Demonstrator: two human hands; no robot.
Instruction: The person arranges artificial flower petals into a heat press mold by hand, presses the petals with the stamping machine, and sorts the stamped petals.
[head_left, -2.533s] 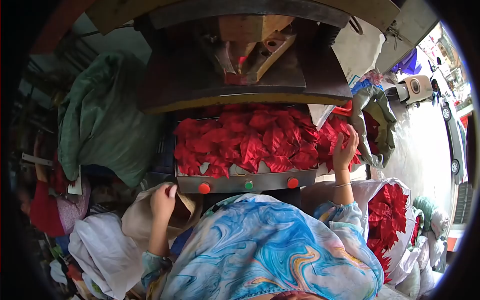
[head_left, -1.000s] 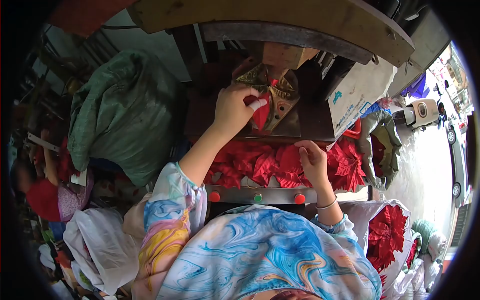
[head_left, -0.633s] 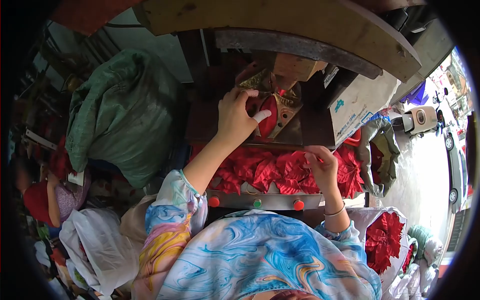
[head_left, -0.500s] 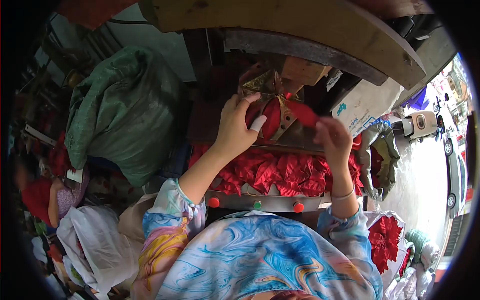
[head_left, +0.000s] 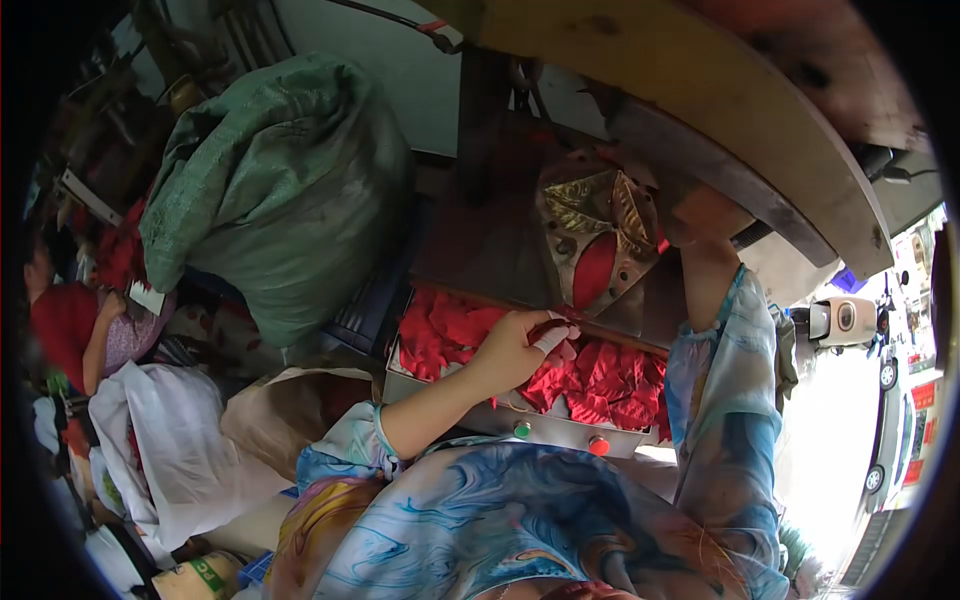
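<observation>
Left forearm (head_left: 428, 408): angled forward and inward; left hand (head_left: 515, 350) closed, fingers curled, one digit wrapped white. Right arm (head_left: 705, 285): extended forward; right hand (head_left: 708, 215) blurred, finger pose indeterminable.

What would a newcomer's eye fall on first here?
Probably the bright red leaf-like pieces heaped in the metal tray before the wearer. Next, the bulky green sack at left, and the brass-coloured mould beyond the tray, with a red piece on it.

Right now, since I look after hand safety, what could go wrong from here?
The blurred right hand is beside the brass-coloured metal mould, near the dark curved metal bar: fingers might get pinched if the machine moved. The blue-and-white swirled shirt sits near the round red button and could brush it.
</observation>
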